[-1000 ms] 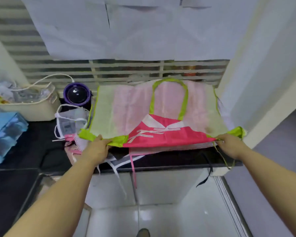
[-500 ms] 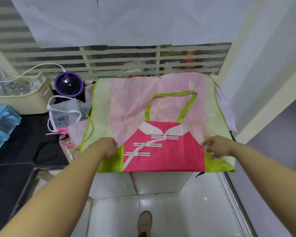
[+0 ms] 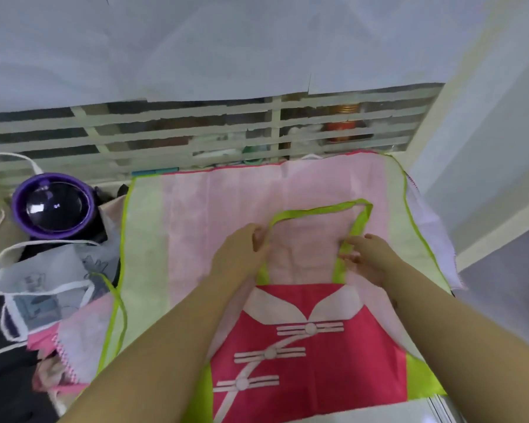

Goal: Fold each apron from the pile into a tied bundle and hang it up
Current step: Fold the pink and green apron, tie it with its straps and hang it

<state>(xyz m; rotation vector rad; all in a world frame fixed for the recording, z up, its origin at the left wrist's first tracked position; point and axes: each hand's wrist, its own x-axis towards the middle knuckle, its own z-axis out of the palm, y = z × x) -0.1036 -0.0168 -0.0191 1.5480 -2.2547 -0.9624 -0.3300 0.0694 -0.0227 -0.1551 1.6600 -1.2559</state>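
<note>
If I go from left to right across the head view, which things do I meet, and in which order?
Purple pot → left hand → right hand → white wall. The pink apron under both hands spans too widely to place.

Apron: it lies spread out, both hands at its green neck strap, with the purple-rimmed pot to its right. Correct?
No: the head view shows the purple-rimmed pot to the left of the apron. The rest holds: apron spread out, left hand and right hand at the neck strap.
</note>
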